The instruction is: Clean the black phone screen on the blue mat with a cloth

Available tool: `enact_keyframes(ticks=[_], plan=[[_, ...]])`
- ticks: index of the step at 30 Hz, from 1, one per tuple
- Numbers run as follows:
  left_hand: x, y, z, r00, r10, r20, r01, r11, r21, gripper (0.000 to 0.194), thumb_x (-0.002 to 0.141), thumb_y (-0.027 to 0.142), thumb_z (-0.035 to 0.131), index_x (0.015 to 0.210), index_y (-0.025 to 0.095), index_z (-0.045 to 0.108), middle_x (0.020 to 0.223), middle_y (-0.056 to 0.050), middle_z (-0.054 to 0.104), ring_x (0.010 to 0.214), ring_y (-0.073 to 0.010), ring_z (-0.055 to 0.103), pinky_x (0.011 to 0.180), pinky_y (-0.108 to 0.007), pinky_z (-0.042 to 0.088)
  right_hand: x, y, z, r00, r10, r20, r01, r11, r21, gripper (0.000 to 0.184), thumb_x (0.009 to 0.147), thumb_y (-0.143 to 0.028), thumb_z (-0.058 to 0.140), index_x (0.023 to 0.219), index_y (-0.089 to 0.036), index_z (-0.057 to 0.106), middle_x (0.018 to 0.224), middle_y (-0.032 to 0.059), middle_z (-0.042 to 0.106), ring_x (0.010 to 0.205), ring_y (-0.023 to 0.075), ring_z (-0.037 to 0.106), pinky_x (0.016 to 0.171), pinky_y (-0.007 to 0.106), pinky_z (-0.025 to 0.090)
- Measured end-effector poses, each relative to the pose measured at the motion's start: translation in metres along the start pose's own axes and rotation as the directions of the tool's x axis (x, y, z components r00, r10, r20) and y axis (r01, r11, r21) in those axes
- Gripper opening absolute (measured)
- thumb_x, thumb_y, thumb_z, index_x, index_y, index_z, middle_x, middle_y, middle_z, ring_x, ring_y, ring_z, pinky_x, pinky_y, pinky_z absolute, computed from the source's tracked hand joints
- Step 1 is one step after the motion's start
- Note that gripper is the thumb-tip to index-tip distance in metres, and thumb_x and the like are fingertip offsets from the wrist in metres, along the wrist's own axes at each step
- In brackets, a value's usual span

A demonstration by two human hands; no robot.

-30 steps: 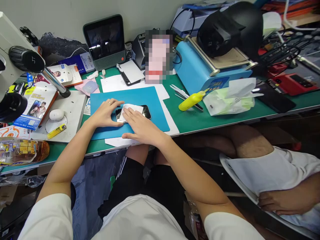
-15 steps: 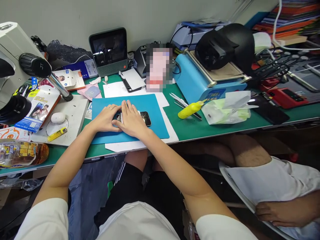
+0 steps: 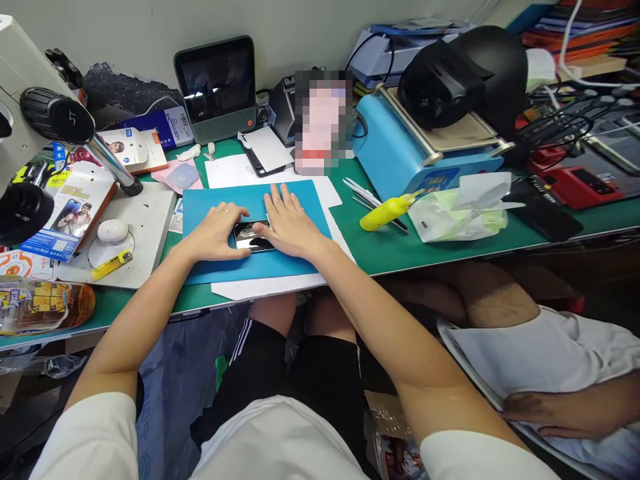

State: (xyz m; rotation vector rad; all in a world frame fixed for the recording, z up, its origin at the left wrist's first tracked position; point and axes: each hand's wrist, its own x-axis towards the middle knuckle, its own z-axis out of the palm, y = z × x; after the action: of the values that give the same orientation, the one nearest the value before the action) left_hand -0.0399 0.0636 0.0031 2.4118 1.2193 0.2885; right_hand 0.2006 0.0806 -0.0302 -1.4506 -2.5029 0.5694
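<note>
**One phone [image 3: 247, 241], lying crosswise**

Its long axis runs left-to-right on one blue mat [image 3: 239, 193]. Your left hand [image 3: 217, 233] makes a wide C round its left end, grip unclear; your right hand [image 3: 289, 224] spreads flat over its right end, anything beneath hidden. Both your hands are about equally near.

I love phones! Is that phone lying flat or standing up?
Lying flat: the phone rests on the blue mat, the right hand covering part of it.
</note>
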Motion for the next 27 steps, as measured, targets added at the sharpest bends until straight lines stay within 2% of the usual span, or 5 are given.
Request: enact_keyframes(ticks=[4, 10, 16, 20, 27], plan=[[0.002, -0.005, 0.004, 0.975, -0.012, -0.223, -0.006, 0.997, -0.079, 0.042, 0.086, 0.038, 0.047, 0.125, 0.022, 0.056, 0.120, -0.013, 0.066, 0.115, -0.0358, 0.059, 0.105, -0.059, 0.048, 0.014, -0.024, 0.007, 1.000, 0.010, 0.004, -0.010, 1.000, 0.016, 0.125, 0.096, -0.092, 0.000, 0.176, 0.003, 0.017, 0.188, 0.0223, 0.001, 0.175, 0.0407, -0.006, 0.142, 0.064, 0.006], [0.006, -0.019, 0.011, 0.841, -0.078, -0.535, -0.029, 0.982, -0.189, 0.031, 0.088, 0.040, 0.041, 0.113, 0.028, 0.054, 0.108, -0.010, 0.065, 0.105, -0.0328, 0.060, 0.101, -0.055, 0.050, 0.028, -0.049, 0.016, 0.998, -0.036, -0.043, 0.038, 0.998, 0.052, 0.122, 0.098, -0.093, 0.007, 0.177, -0.001, 0.016, 0.188, 0.0195, 0.003, 0.175, 0.0391, -0.006, 0.142, 0.063, 0.002], [0.009, -0.029, 0.014, 0.790, -0.151, -0.594, -0.024, 0.961, -0.276, 0.032, 0.088, 0.047, 0.040, 0.109, 0.028, 0.055, 0.100, -0.009, 0.064, 0.099, -0.0310, 0.062, 0.095, -0.052, 0.052, 0.030, -0.069, 0.015, 0.999, -0.043, -0.010, 0.043, 0.999, 0.012, 0.112, 0.105, -0.083, 0.016, 0.176, 0.003, 0.015, 0.188, 0.0209, -0.001, 0.175, 0.0383, -0.009, 0.143, 0.057, 0.000], [0.009, -0.034, 0.013, 0.798, -0.158, -0.582, -0.032, 0.953, -0.302, 0.033, 0.088, 0.049, 0.040, 0.107, 0.028, 0.055, 0.102, -0.008, 0.064, 0.098, -0.0291, 0.063, 0.095, -0.050, 0.053, 0.021, -0.076, 0.019, 0.991, -0.132, -0.014, 0.132, 0.991, 0.023, 0.109, 0.106, -0.081, 0.009, 0.176, 0.002, 0.018, 0.188, 0.0204, 0.002, 0.175, 0.0376, -0.006, 0.143, 0.058, 0.001], [0.004, -0.041, 0.013, 0.819, -0.100, -0.565, -0.043, 0.971, -0.235, 0.046, 0.096, 0.065, 0.032, 0.111, 0.028, 0.055, 0.103, -0.007, 0.066, 0.098, -0.0289, 0.064, 0.095, -0.049, 0.054, -0.004, -0.046, 0.006, 0.989, -0.145, 0.044, 0.146, 0.988, -0.041, 0.118, 0.099, -0.089, 0.003, 0.178, -0.002, 0.017, 0.188, 0.0170, -0.001, 0.175, 0.0377, -0.009, 0.143, 0.058, -0.001]])
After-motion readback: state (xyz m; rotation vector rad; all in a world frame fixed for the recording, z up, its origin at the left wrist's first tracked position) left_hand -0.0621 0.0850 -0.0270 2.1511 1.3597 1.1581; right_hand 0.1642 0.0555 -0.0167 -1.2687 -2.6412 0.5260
